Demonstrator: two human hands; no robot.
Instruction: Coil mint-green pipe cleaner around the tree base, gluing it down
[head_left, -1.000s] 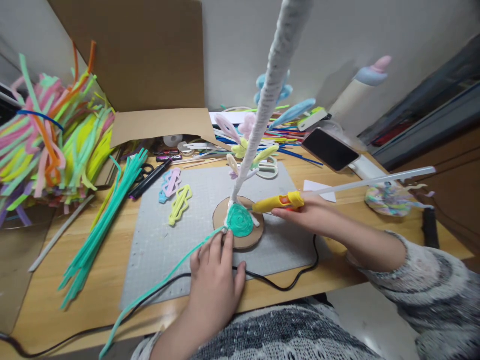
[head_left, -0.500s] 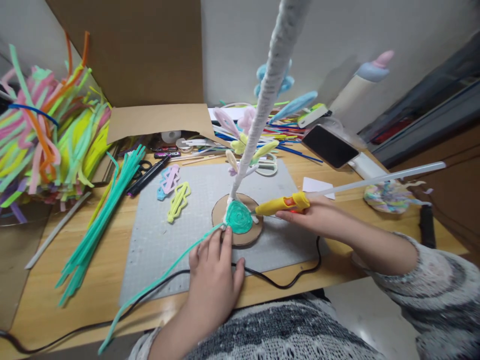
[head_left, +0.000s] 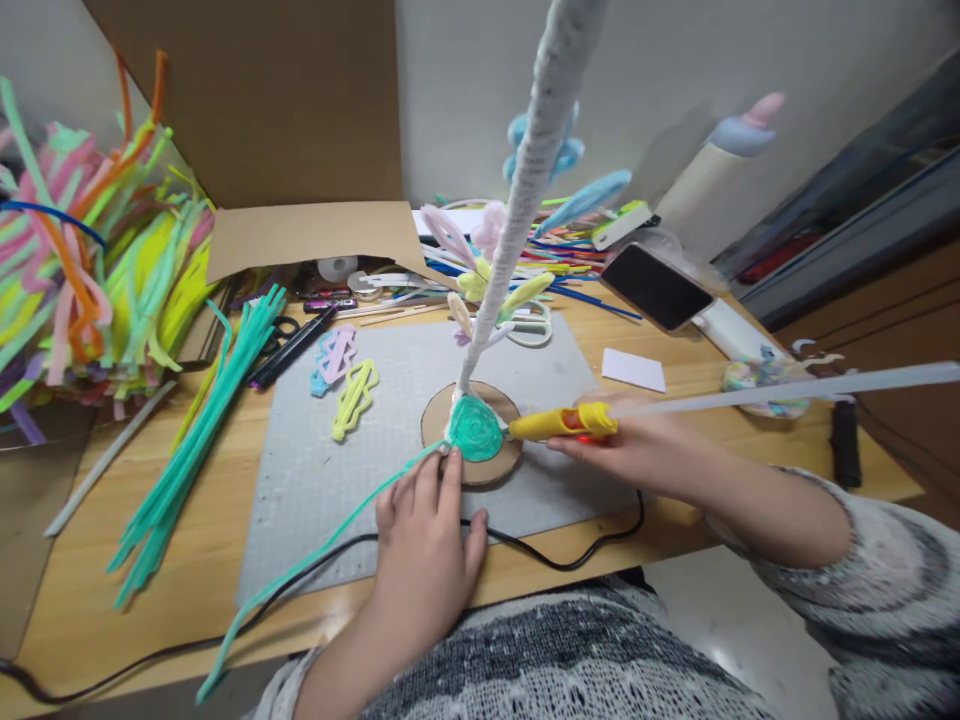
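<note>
My right hand is wrapped around a yellow hot glue gun, with a long glue stick poking out its back. The gun's nozzle touches or nearly touches the right edge of a coiled green pipe cleaner patch. This patch lies on a round cardboard base, at the foot of a tall white wrapped stem bearing pipe cleaner flowers. My left hand lies flat, fingers stretched and thumb apart, its fingertips resting at the base's near-left edge on the loose green tail.
A grey cutting mat lies under the work, with zigzag pipe cleaner pieces on it. Green pipe cleaners and a large colourful bundle are left. A black cord runs along the front. A phone lies right.
My right hand has tilted the glue gun so the glue stick's rear end sits lower and farther right. The nozzle stays by the green coil, and my left hand holds its place.
</note>
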